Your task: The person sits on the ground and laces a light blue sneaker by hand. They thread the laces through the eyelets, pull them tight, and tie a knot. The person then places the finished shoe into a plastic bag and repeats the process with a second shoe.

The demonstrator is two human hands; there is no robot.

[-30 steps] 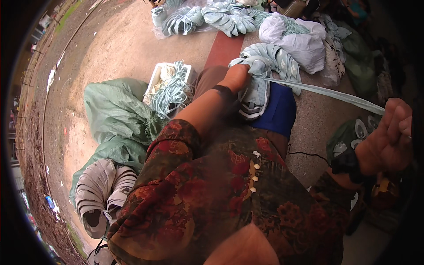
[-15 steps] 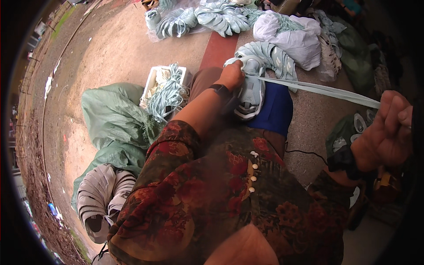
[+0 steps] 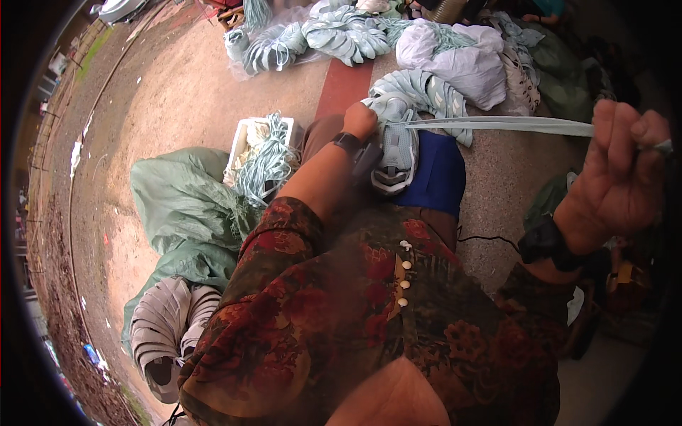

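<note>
Head view: hands (image 3: 616, 172) hold a shoe (image 3: 395, 149) and, apparently, its taut lace (image 3: 504, 123).

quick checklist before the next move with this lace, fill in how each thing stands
1. Left hand steadying the shoe upper: ok, closed at its edge.
2. Right hand gripping the pale lace: ok, held in curled fingers.
3. Lace free of slack: ok, stretched nearly straight between upper and right hand.
4. Lace seated properly in the holes: cannot tell, too small.
5. More laces at hand: ok, tangled in the white box.
</note>
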